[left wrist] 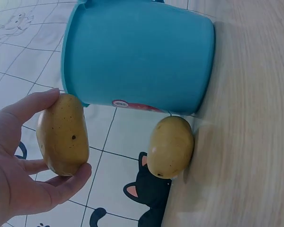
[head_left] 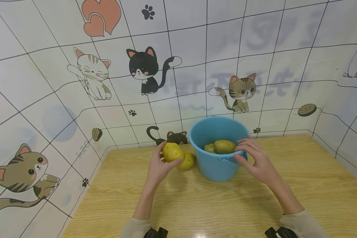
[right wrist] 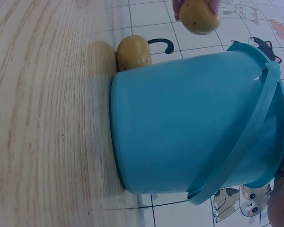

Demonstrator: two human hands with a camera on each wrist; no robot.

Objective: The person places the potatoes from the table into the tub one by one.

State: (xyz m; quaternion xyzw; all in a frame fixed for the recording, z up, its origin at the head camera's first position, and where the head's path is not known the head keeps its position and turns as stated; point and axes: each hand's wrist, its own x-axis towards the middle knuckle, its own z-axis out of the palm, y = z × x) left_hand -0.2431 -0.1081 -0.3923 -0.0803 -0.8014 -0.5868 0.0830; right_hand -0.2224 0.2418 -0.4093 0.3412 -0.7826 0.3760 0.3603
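A yellow potato (head_left: 173, 152) is held up between the thumb and fingers of my left hand (head_left: 160, 168), left of the blue bucket (head_left: 218, 168). The left wrist view shows the same potato (left wrist: 64, 135) gripped at its ends, off the table. Below and behind it, a second potato (head_left: 188, 161) lies on the table beside the bucket. My right hand (head_left: 257, 162) grips the bucket's right rim, thumb toward the front; only part of this hand (right wrist: 281, 194) shows in the right wrist view. Inside the upright bucket are more potatoes (head_left: 224, 146), partly hidden by its wall.
The bucket stands on a wooden table (head_left: 196, 208) near its back edge. Its blue handle (right wrist: 246, 137) hangs down along the outside. Behind the table rises a wall (head_left: 193, 86) covered with cat drawings and grid lines, with similar panels at both sides.
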